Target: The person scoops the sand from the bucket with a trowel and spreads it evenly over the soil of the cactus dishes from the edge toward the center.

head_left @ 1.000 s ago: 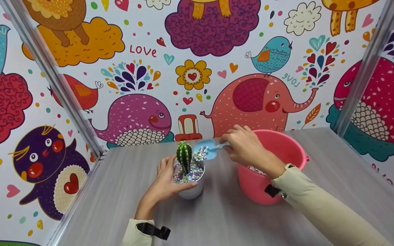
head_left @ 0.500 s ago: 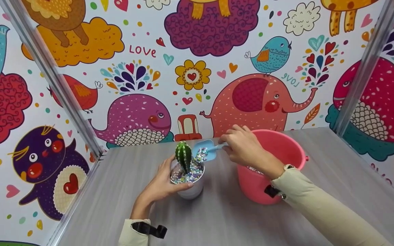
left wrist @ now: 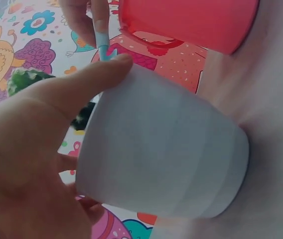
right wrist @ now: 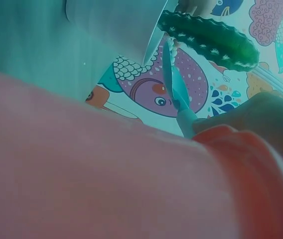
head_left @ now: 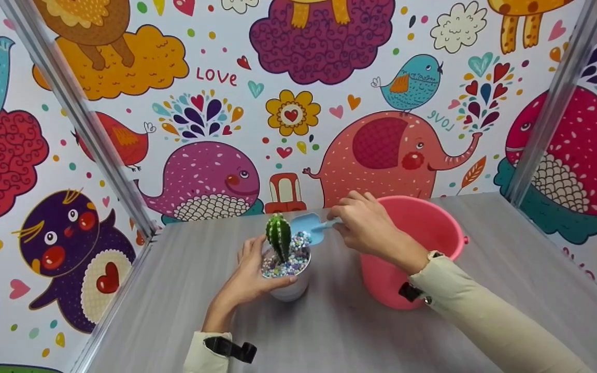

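A green cactus [head_left: 278, 238] stands in a white pot [head_left: 290, 292] whose top is covered with small multicoloured pebbles [head_left: 285, 265]. My left hand [head_left: 249, 277] grips the pot's rim from the left; the left wrist view shows its thumb across the wall of the white pot [left wrist: 161, 144]. My right hand [head_left: 363, 223] holds a light blue scoop [head_left: 308, 226] by its handle. The scoop tilts toward the pot, with pebbles at its lip over the rim beside the cactus. In the right wrist view the scoop [right wrist: 176, 84] is seen edge-on near the cactus [right wrist: 211, 40].
A pink bucket [head_left: 397, 285] stands on the grey table [head_left: 329, 331] to the right of the pot, beneath my right forearm. Behind the table rises a wall with printed cartoon animals [head_left: 381, 155]. Metal posts [head_left: 91, 134] frame both sides.
The scoop has tipped further toward the pot, and its pebbles have slid from the middle of its blade to the lip. My left hand still holds the pot, shifting only slightly.
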The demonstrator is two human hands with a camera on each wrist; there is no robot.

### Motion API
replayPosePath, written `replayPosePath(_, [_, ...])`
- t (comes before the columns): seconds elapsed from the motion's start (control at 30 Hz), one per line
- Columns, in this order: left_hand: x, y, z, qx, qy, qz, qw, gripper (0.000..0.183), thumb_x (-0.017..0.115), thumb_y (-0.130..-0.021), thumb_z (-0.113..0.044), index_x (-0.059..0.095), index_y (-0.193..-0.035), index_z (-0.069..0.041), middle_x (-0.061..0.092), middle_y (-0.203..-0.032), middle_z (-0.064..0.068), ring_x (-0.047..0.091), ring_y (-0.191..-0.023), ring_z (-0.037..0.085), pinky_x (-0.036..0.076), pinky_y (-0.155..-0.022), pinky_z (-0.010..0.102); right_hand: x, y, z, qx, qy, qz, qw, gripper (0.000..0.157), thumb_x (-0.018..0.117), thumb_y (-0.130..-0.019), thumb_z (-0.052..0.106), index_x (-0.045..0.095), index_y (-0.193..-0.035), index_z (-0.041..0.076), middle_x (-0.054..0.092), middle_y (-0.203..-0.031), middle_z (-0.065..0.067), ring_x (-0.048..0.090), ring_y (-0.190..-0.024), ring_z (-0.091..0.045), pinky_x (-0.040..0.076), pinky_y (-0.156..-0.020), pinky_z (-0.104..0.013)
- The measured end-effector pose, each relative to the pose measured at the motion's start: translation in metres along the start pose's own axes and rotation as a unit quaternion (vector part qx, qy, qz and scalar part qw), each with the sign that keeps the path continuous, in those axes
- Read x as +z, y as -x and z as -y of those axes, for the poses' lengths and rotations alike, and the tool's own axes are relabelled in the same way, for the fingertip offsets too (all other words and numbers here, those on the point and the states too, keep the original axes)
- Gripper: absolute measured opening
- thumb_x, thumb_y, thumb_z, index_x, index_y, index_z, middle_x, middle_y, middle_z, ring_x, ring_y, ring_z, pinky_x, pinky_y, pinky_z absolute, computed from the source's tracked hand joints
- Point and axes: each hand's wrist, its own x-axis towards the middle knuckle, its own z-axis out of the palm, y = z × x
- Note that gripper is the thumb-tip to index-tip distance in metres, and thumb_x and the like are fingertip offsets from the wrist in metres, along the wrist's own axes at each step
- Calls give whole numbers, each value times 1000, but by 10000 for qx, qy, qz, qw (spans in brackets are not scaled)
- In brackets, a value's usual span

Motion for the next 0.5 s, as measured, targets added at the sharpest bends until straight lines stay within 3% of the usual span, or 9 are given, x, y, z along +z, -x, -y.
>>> replayPosePath(0.23, [-6, 0, 2, -153, 257, 288, 9991, 123, 95, -75, -53, 27, -170, -14, 31, -170, 19, 31, -156, 40, 35, -123, 75, -1, 0, -1, 137, -60, -2, 9999, 19, 84, -91, 10, 85, -110, 15, 82, -108, -4, 60, -97, -24, 46, -81, -39])
replayPosePath(0.5, [2, 0, -2, -297, -74, -63, 9995, 127, 96, -70, -62, 28, -169, -18, 28, -161, 14, 29, -152, 37, 38, -124, 69, -1, 1, -1, 155, 2, -21, 9999, 17, 83, -92, 10, 84, -108, 15, 82, -108, -3, 60, -98, -24, 47, -83, -40])
